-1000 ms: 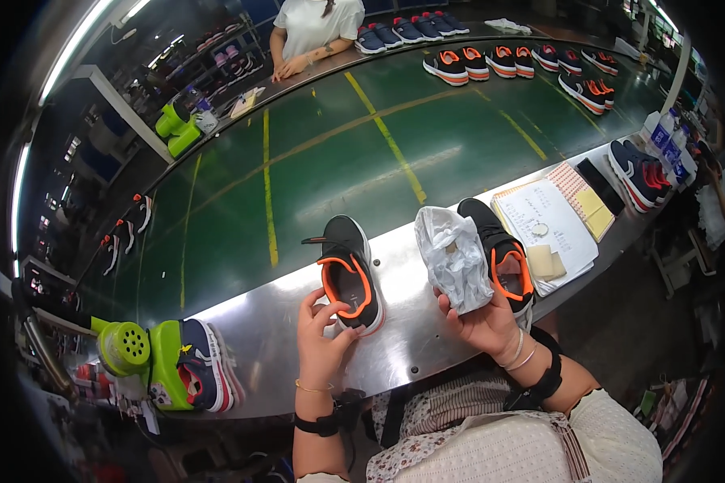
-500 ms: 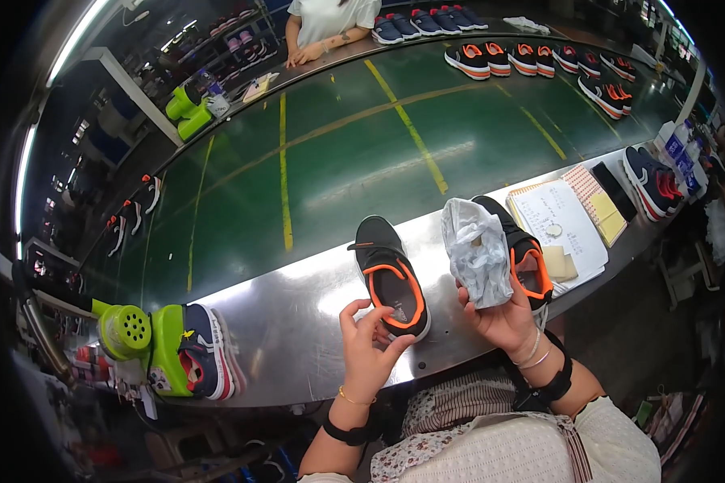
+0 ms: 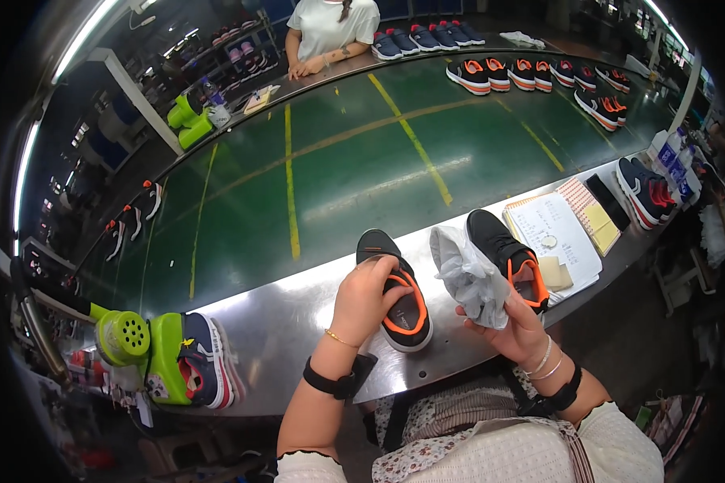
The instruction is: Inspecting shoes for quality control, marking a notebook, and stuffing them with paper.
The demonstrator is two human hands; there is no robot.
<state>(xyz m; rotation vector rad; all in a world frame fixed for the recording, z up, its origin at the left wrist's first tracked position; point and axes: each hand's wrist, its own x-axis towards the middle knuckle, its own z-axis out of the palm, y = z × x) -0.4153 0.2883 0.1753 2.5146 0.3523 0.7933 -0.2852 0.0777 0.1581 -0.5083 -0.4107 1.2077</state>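
Shoe steadied on the bench, paper wad held ready beside it

The left hand (image 3: 368,296) was curled over the dark, orange-lined shoe (image 3: 400,299) lying on the steel bench (image 3: 282,322); the right hand (image 3: 514,328) was closed around crumpled white paper (image 3: 469,274). The shoe's opening was best kept upward and firmly held, so that the wad could be pressed in evenly.

I see a notebook (image 3: 557,233) on the steel bench (image 3: 282,322), a green holder (image 3: 125,338) at its left, sneakers (image 3: 532,72) across the green floor (image 3: 338,169).
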